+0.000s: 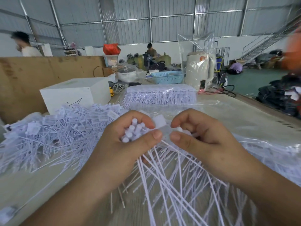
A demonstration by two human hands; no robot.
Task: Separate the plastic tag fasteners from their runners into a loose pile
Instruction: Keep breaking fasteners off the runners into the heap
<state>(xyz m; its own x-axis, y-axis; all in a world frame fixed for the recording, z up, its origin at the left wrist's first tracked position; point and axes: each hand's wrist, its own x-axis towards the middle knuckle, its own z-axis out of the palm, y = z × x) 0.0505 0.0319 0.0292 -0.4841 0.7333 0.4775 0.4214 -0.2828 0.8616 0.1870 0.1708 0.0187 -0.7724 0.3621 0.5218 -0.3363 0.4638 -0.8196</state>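
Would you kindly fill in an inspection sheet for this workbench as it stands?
Surface: table, partly under clear plastic sheet.
Job's things: loose pile on the left; packed fasteners at the back.
Clutter: white box, blue basket, pot.
Hands: left hand grips a bundle of fasteners; right hand pinches fasteners beside it.
Cables: black cable at the far right.
Surroundings: warehouse; people working; staircase.
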